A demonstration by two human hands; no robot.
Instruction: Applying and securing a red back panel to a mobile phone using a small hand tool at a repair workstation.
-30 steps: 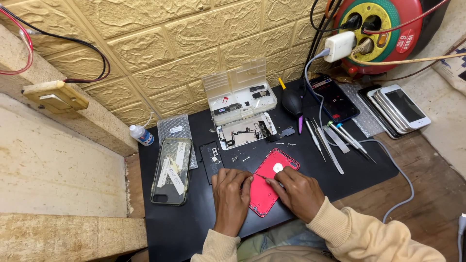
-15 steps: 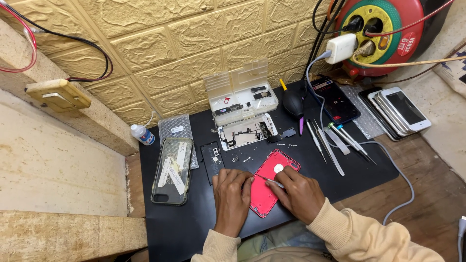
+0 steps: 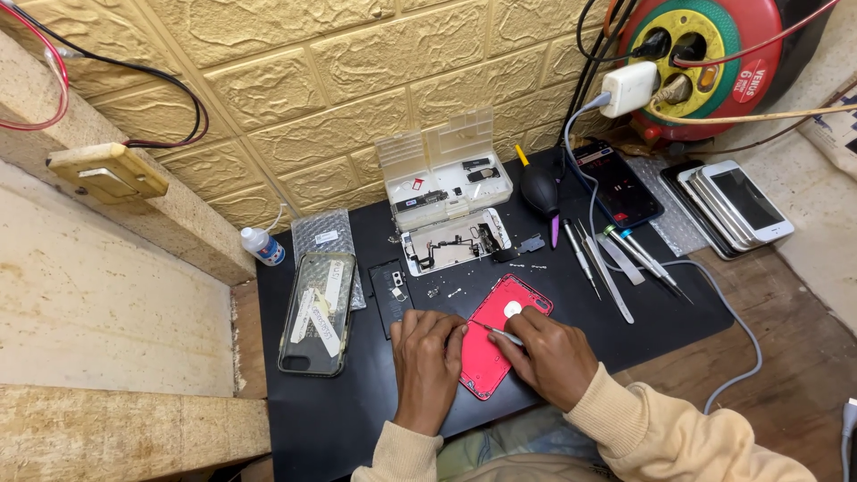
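Red phone back (image 3: 493,344) lies near the front edge of the black mat (image 3: 357,419). Left hand (image 3: 427,357) rests curled, fingers pressing its left edge; right hand (image 3: 549,355) pinches a thin metal tool (image 3: 494,330) over it. Opened phone frame (image 3: 451,243) sits toward the mat's back edge.

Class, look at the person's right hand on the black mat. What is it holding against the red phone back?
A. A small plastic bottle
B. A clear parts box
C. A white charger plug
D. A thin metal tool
D: the right hand pinches a thin metal tool whose tip lies on the red phone back, steadied by the left hand.
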